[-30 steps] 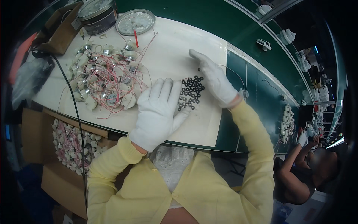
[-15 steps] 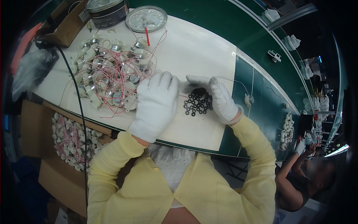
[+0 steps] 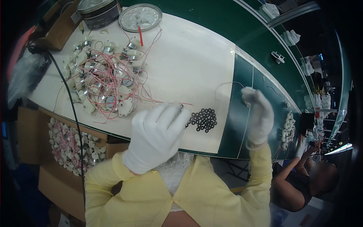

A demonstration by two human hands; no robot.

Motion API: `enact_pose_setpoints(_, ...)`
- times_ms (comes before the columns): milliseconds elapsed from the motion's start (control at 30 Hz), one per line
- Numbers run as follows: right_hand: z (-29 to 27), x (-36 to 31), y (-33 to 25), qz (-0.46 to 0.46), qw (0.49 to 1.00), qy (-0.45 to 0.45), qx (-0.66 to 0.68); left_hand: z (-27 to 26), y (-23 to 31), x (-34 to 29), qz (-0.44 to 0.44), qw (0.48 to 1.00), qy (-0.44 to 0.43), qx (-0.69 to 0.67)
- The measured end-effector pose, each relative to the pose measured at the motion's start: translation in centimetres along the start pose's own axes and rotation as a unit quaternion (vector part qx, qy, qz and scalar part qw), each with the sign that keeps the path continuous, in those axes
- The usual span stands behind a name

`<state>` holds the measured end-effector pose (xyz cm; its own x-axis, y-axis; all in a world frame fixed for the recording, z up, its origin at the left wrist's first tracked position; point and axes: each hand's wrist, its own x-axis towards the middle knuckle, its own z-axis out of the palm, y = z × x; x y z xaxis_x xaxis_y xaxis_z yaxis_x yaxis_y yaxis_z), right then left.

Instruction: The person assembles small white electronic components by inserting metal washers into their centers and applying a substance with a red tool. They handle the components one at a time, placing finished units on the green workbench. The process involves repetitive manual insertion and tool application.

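Note:
My left hand [image 3: 153,138], in a white glove, is closed just left of a loose cluster of small black rings [image 3: 204,120] on the white sheet. A small dark thing shows at its fingertips, too little to name. To the right, over the green tabletop, my gloved right hand [image 3: 261,115] is closed around a small white motor [image 3: 246,101], mostly hidden by the fingers. A thin wire [image 3: 227,83] curves from it to the left. Beyond my left hand lies a tangled heap of small motors [image 3: 109,77] with pink and red wires, one wire reaching above the rings.
A cardboard box [image 3: 60,185] of similar motors stands below the table's left edge. At the back are a dark tin [image 3: 99,15] and a round lid [image 3: 140,18] with a red stick. A black cable [image 3: 70,89] crosses the left side. Another person [image 3: 298,181] sits at right.
The rings have been spread out, and my left hand has come nearer to me. My right hand has left the rings, moved right and taken hold of the motor there.

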<state>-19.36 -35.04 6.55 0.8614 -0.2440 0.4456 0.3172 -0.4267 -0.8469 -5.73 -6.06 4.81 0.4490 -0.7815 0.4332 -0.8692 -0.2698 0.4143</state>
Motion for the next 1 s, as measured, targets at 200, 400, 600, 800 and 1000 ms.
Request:
enact_pose_setpoints(200, -3.8, 2.0, -0.3, -0.015, 0.869, -0.133, -0.477, 0.3, -0.4, -0.5, -0.025, 0.995, -0.086, -0.034)
enact_pose_setpoints(400, -5.6, 0.3, 0.9, -0.033, 0.801, -0.209, -0.559, 2.9, 0.5, 1.1, 0.003, 0.998, -0.068, 0.013)
enact_pose_setpoints(600, -6.0, -2.2, -0.3, 0.088, 0.712, -0.162, -0.678, 4.6, 2.1, 2.1, 0.013, 0.997, -0.079, -0.006)
enact_pose_setpoints(800, -6.0, -5.3, -1.2, 0.171, 0.753, -0.121, -0.624, 5.8, 4.1, 2.9, 0.009, 0.997, -0.071, -0.033)
enact_pose_setpoints(1000, -4.3, -6.4, -3.3, 0.197, 0.798, -0.138, -0.553, 3.9, 3.7, 3.1, 0.013, 0.997, -0.078, -0.02)
